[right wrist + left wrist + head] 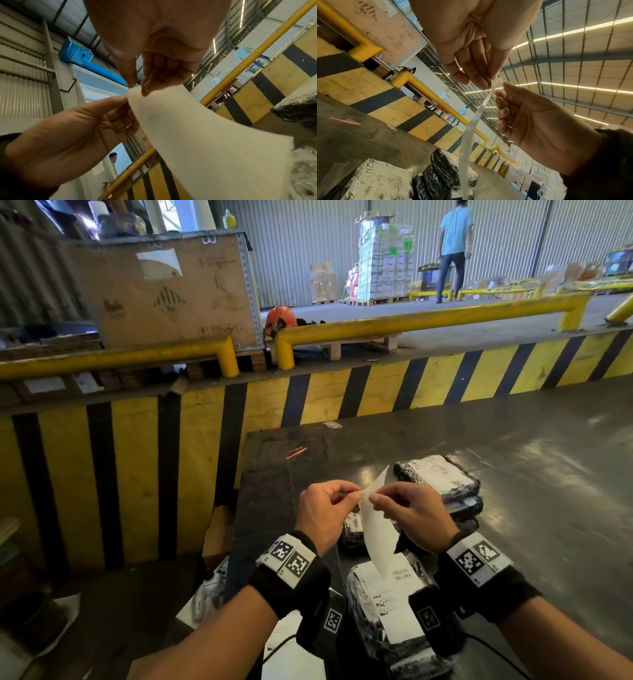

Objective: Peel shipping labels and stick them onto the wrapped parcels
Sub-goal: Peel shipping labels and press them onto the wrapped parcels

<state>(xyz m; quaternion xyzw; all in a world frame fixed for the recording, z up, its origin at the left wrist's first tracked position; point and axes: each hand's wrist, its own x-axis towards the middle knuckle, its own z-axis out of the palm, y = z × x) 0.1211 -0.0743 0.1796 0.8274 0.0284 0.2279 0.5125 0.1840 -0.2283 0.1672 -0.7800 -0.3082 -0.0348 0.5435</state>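
Both hands hold a white shipping label sheet (376, 525) upright above the dark table (531, 474). My left hand (349, 496) pinches its upper left edge and my right hand (380, 499) pinches it right beside. The left wrist view shows the label (471, 128) edge-on under the left hand's fingertips (485, 84). In the right wrist view the label (197, 135) fills the centre, with my right hand (137, 88) pinching its corner. A black wrapped parcel (387, 604) with a label lies just below the hands. Another (438, 477) lies beyond them, and a third (352, 529) is partly hidden.
A yellow-and-black striped wall (376, 392) stands behind the table, topped by yellow rails (428, 320). A large cardboard crate (164, 292) and an orange helmet (281, 316) sit behind it. Red rubber bands (296, 453) lie on the table. A person (454, 248) stands far off.
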